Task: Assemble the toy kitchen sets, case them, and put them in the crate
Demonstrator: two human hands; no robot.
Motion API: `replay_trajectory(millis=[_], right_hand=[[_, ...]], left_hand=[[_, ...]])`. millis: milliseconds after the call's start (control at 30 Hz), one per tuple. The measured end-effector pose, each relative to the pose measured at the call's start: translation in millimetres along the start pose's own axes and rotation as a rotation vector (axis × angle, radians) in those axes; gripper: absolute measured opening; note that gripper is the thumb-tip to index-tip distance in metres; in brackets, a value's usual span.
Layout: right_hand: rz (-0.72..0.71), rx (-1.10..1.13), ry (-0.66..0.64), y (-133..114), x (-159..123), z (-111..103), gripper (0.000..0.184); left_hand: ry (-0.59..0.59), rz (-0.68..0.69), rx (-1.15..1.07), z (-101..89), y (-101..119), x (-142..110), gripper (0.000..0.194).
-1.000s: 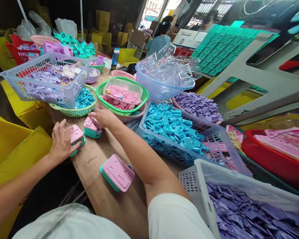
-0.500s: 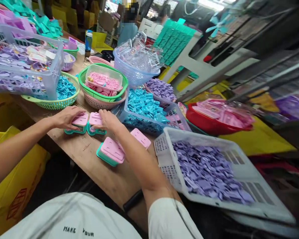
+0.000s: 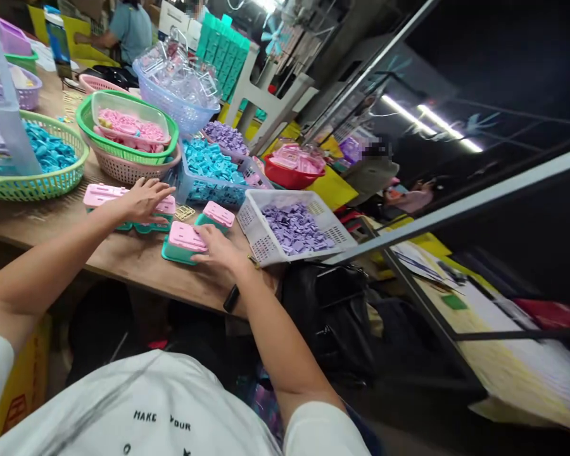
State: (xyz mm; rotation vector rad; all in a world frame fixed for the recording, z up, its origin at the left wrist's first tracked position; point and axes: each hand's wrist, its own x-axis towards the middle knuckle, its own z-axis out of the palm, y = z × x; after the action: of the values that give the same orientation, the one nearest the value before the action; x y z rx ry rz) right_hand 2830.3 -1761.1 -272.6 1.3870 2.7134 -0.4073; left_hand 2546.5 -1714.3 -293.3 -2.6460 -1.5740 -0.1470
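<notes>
Pink-and-teal case [image 3: 183, 243] sits on the wooden table [image 3: 123, 266], near edge, directly under my right hand [image 3: 221, 250]. Right fingers are spread flat, laid on its near-right side, touching, not curled round it; palm rests on the table just behind. Black wristband [image 3: 232, 297] behind that hand.

Just beyond the right fingertips, a 2nd case [image 3: 215, 215], apart from the fingers. Left of it, my left hand [image 3: 142, 199] lies open, fingers splayed, pressing down on a row of pink-topped cases [image 3: 105, 196]; at least 2 in that row, I cannot tell the exact count since the hand covers part. No grasp there either, just flat contact.

Right of my right fingers: white crate of purple parts [image 3: 292, 228], near the hand. Beyond both sets of fingers: blue crate of blue parts [image 3: 209, 168], pink basket under a green basket [image 3: 123, 130] with a clear tub of pink parts. Far left of the left fingers: green basket with blue pieces [image 3: 38, 158]. Further back, a blue bowl of clear plastic shells [image 3: 178, 85], and another person in a grey shirt [image 3: 130, 28] at the table's far end.
</notes>
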Motion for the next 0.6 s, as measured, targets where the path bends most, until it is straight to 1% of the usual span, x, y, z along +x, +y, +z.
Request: replay_trajectory(millis=[67, 100, 133, 167, 200, 233, 267, 367, 433, 500, 533, 567, 600], right_hand=[[0.182, -0.047, 0.017, -13.3, -5.7, 4.2, 0.075], [0.282, -0.055, 0.033, -18.9, -7.2, 4.2, 0.076], [0.369, -0.051, 0.042, -22.5, -8.7, 3.2, 0.081], [0.427, -0.034, 0.045, -23.6, -10.6, 1.3, 0.086], [0.439, -0.01, 0.042, -21.6, -12.8, -0.9, 0.092], [0.401, 0.007, 0.034, -16.6, -15.0, -3.0, 0.096], [0.318, 0.006, 0.022, -9.0, -16.7, -4.9, 0.1], [-0.016, -0.092, -0.023, 20.5, -14.8, -8.1, 0.112], [-0.163, -0.168, -0.062, 34.5, -7.4, -9.1, 0.111], [-0.222, -0.211, -0.079, 36.8, 1.2, -10.6, 0.107], [-0.219, -0.227, -0.072, 33.2, 5.1, -11.5, 0.107], [-0.186, -0.24, -0.048, 27.1, 8.6, -12.5, 0.106], [-0.123, -0.25, -0.018, 19.1, 12.0, -13.2, 0.104]], left_hand=[[-0.069, -0.036, 0.018, 3.6, 7.9, 12.1, 0.087], [-0.099, -0.049, 0.012, 5.1, 7.6, 14.9, 0.083], [-0.117, -0.052, -0.001, 6.3, 5.1, 15.6, 0.078], [-0.124, -0.043, -0.018, 7.1, 0.8, 14.6, 0.075], [-0.12, -0.021, -0.037, 7.6, -4.3, 12.2, 0.073], [-0.111, 0.01, -0.053, 7.8, -9.5, 9.0, 0.073], [-0.103, 0.046, -0.069, 7.7, -14.2, 5.6, 0.074], [-0.093, 0.135, -0.121, 7.1, -22.2, -2.9, 0.075], [-0.087, 0.158, -0.151, 6.5, -22.7, -5.4, 0.075], [-0.087, 0.163, -0.171, 5.7, -21.5, -5.9, 0.076], [-0.09, 0.16, -0.177, 5.1, -20.7, -5.7, 0.077], [-0.093, 0.156, -0.184, 4.4, -19.8, -5.4, 0.077], [-0.097, 0.153, -0.191, 3.5, -19.0, -5.1, 0.078]])
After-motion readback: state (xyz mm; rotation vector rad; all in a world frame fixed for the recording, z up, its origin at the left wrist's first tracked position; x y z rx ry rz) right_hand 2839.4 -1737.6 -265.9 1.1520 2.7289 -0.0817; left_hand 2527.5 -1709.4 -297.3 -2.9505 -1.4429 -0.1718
